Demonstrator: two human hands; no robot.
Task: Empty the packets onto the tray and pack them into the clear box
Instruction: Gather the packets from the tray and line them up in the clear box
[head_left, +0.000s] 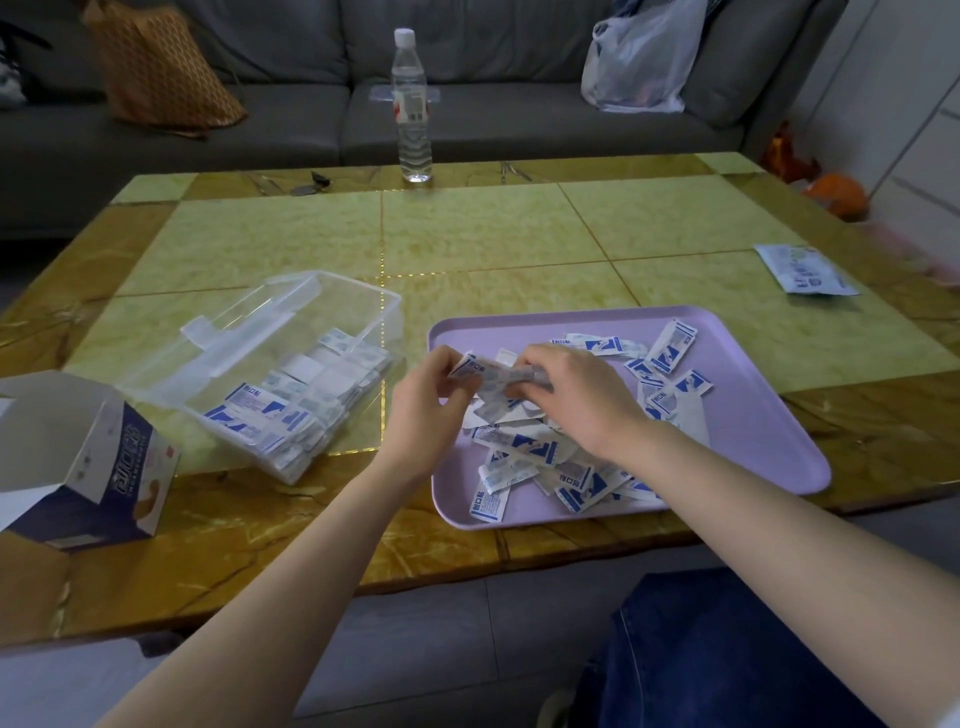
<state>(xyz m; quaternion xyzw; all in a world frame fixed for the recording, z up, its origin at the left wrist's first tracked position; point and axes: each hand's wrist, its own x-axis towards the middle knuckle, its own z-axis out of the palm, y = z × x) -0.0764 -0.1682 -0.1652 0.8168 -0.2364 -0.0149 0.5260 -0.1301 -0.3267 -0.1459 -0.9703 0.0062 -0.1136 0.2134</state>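
Observation:
A lilac tray (753, 457) lies on the table at the right and carries several white-and-blue plaster sachets (524, 447) in a loose heap. Above the tray's left part, my left hand (431, 395) and my right hand (571, 395) together hold a small bundle of sachets (485, 375), fingers curled round its two ends. To the left stands the clear box (332, 301), lid swung open at the back, with several sachets stacked inside it (291, 405).
An open blue-and-white carton (88, 462) lies at the table's left edge. A flat sachet pack (805, 270) sits at the far right. A water bottle (413, 104) stands at the table's back edge, before a grey sofa. My knee shows at the lower right.

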